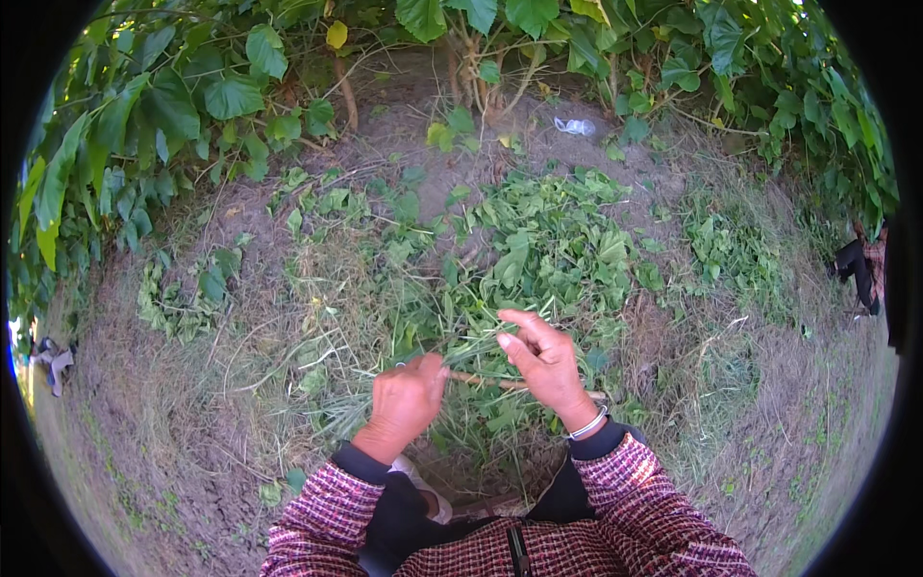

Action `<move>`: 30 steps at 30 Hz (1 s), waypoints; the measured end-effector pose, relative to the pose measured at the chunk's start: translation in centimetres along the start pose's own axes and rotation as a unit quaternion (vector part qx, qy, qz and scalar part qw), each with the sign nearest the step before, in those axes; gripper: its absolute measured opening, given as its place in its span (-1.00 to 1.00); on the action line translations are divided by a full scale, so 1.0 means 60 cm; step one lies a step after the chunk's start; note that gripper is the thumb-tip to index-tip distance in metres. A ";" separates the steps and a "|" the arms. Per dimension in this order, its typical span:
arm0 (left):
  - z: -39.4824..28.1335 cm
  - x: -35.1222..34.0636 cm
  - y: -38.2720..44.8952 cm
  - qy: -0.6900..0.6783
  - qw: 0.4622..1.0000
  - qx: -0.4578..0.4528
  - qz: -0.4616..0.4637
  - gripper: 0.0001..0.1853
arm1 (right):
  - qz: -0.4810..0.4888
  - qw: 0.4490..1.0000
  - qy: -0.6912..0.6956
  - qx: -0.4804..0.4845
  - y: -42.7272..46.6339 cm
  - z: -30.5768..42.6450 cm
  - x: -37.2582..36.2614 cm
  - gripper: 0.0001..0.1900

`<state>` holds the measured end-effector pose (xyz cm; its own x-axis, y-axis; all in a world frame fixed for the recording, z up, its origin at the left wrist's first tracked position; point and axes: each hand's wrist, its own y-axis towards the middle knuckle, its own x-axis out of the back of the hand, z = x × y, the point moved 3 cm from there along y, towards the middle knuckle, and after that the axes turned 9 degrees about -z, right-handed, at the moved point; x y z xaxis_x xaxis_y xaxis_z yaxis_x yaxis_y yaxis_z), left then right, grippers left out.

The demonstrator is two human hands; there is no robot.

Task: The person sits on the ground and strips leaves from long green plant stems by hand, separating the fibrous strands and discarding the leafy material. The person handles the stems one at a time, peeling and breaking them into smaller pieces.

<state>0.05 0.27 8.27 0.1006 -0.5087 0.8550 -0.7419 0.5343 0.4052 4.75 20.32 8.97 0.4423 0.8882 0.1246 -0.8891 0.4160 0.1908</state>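
Note:
My left hand point(405, 405) is closed around a bunch of thin green grass stems point(346, 407). The stems stick out on both sides of the fist, some of them towards my right hand point(546, 362). That hand is raised at the far ends of the stems, thumb and index finger apart, with nothing plainly held between them. A brown stick point(479, 379) runs behind both hands at a slight slant. Beyond them, a heap of cut green leaves point(555, 238) covers the ground.
Leafy bushes point(234, 97) with bare lower stems border the far side. A crumpled clear plastic piece point(575, 127) lies on the soil. Smaller leaf piles sit at left point(177, 303) and right point(732, 249). Partly visible people appear at the right edge point(862, 270) and left edge point(56, 364).

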 end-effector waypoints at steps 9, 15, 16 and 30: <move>-0.011 0.013 0.002 0.038 0.997 -0.055 -0.034 -0.85 | -0.004 0.934 -0.283 0.219 -0.003 -0.010 -0.002 -0.91; -0.003 0.005 -0.009 -0.015 1.000 0.002 0.015 -0.85 | -0.005 0.997 -0.053 0.051 0.003 -0.031 0.004 -0.89; -0.001 0.005 -0.010 -0.042 0.999 0.012 0.013 -0.85 | 0.017 0.998 0.053 -0.041 0.006 -0.037 0.007 -0.88; 0.034 0.013 -0.009 -0.080 0.993 0.082 -0.038 -0.85 | -0.251 0.967 0.034 -0.012 0.046 -0.011 0.104 -0.80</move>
<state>-0.84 -1.77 8.06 0.0635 -0.6519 0.7556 -0.8352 0.3797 0.3978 4.98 27.15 9.62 0.8109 0.5836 -0.0423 -0.5673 0.8019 0.1877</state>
